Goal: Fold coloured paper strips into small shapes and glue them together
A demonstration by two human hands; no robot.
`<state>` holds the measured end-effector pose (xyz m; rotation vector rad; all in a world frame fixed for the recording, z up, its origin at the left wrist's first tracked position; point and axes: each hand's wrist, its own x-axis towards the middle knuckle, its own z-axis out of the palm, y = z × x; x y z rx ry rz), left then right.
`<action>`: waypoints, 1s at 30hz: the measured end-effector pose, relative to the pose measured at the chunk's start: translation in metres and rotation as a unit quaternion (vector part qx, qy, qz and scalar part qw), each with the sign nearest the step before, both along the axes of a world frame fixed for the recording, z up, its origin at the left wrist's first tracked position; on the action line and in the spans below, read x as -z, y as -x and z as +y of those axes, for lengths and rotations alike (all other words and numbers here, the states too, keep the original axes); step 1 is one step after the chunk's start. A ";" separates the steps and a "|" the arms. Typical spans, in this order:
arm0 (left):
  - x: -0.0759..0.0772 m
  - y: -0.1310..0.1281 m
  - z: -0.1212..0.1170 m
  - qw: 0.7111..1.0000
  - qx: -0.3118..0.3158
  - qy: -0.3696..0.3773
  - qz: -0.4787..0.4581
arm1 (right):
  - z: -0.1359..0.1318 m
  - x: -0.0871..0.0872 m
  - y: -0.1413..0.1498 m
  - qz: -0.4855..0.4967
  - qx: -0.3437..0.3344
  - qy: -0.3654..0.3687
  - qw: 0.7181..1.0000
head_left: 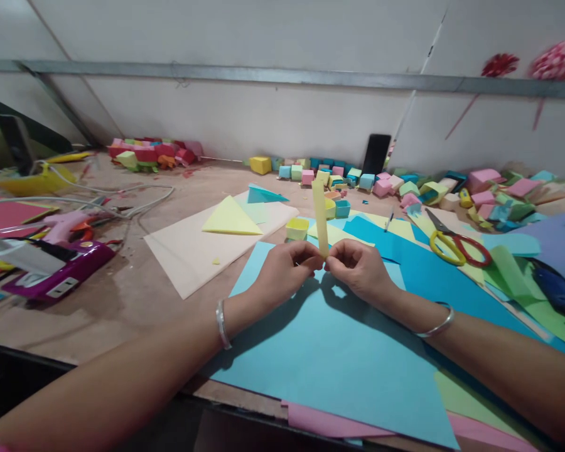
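A narrow yellow paper strip (320, 216) stands upright between my hands, its lower end pinched in the fingertips. My left hand (289, 270) grips that end from the left, thumb and fingers pressed together. From the other side, my right hand (360, 267) pinches the same end. Both hands are just above a light blue paper sheet (329, 358). Right behind my left hand sits a small yellow open paper box (297, 228). Farther back, a teal paper box (342, 208) stands beside another yellow one, partly hidden by the strip.
Scissors (456, 242) with red and yellow handles lie to the right on paper. At left are a purple power strip (59, 270) and a pink glue gun (63, 225). Many small paper boxes (306, 176) line the wall near a phone (376, 154). Folded yellow paper (230, 218) rests on a pale sheet.
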<state>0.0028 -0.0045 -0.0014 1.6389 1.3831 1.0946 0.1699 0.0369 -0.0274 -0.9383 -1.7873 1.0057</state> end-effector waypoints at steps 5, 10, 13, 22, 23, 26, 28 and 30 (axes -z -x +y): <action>-0.011 -0.004 -0.006 0.993 -0.004 0.083 -0.089 | 0.000 0.001 -0.001 -0.007 -0.020 -0.045 0.999; -0.007 -0.007 -0.006 0.974 -0.002 0.120 -0.191 | 0.002 0.003 0.000 0.013 -0.025 -0.030 0.999; -0.001 -0.005 -0.004 0.955 0.008 0.159 -0.250 | 0.003 0.004 0.000 0.024 -0.028 -0.013 0.999; -0.004 -0.004 -0.001 0.962 -0.015 0.183 -0.204 | -0.002 0.001 0.003 0.040 -0.031 0.008 0.999; -0.004 -0.004 -0.001 0.963 -0.019 0.181 -0.199 | -0.002 0.001 0.003 0.042 -0.034 0.015 0.998; -0.004 -0.006 -0.002 0.966 -0.029 0.167 -0.195 | -0.002 0.000 0.004 0.051 -0.040 0.042 0.997; -0.003 -0.007 -0.002 0.967 -0.033 0.159 -0.196 | -0.002 0.000 0.004 0.064 -0.041 0.057 0.996; -0.002 -0.007 -0.002 0.969 -0.035 0.149 -0.192 | -0.002 0.000 0.004 0.070 -0.041 0.062 0.995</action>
